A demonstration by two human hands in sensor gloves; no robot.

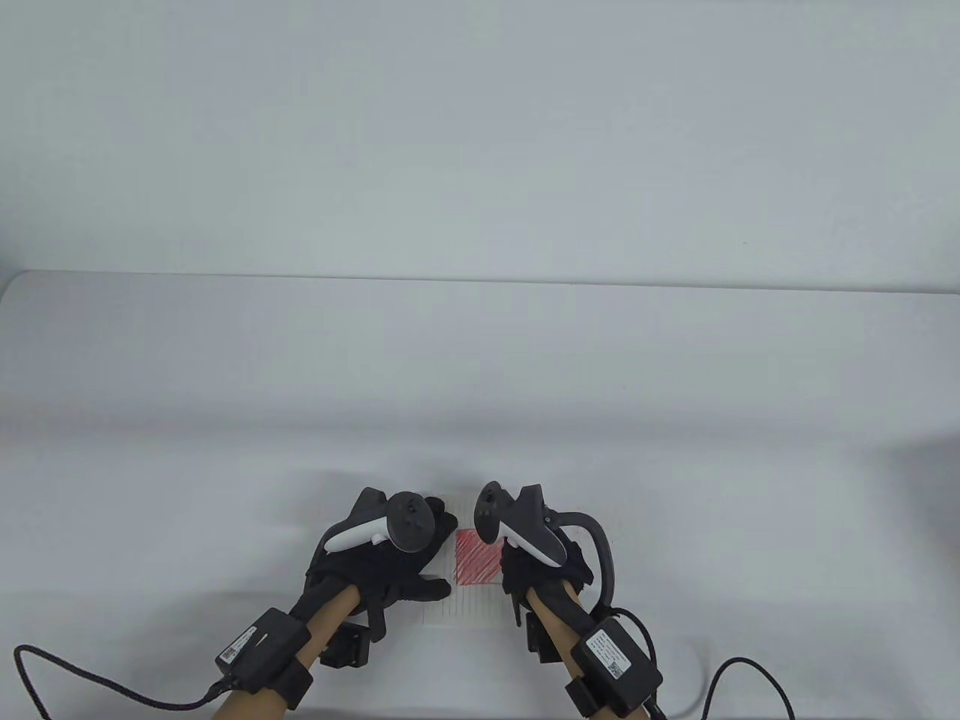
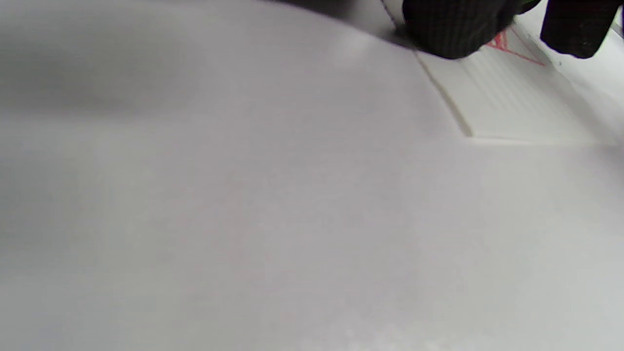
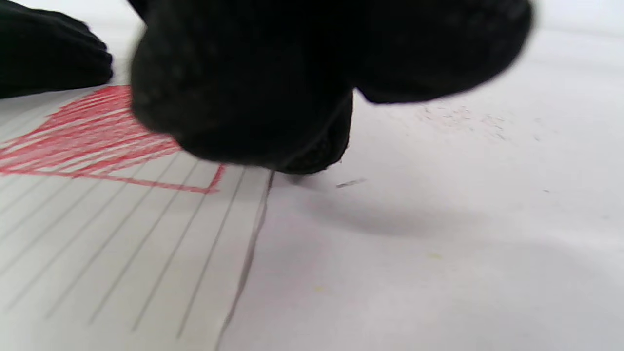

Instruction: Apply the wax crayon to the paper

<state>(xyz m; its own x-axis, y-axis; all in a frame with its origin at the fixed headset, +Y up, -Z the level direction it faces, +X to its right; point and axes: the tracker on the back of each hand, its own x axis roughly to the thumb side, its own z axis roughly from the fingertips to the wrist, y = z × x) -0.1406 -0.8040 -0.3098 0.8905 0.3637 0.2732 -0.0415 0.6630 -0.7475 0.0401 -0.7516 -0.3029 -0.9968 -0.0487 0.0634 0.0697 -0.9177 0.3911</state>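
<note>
A small sheet of white lined paper (image 1: 480, 592) lay on the white bench (image 1: 480, 390), a red crayon-hatched square (image 1: 478, 557) in its upper part. The left hand (image 1: 390, 559) rested on the paper's left edge, fingers spread flat. The right hand (image 1: 536, 559) hovered at the paper's right edge, fingers curled; whether it held a crayon could not be told.

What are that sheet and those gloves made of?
Sheet: looks like matte lined paper, thin, with grey ruling and red waxy hatching. Gloves on the left hand and right hand: black knit fabric, judging by the woven texture.
</note>
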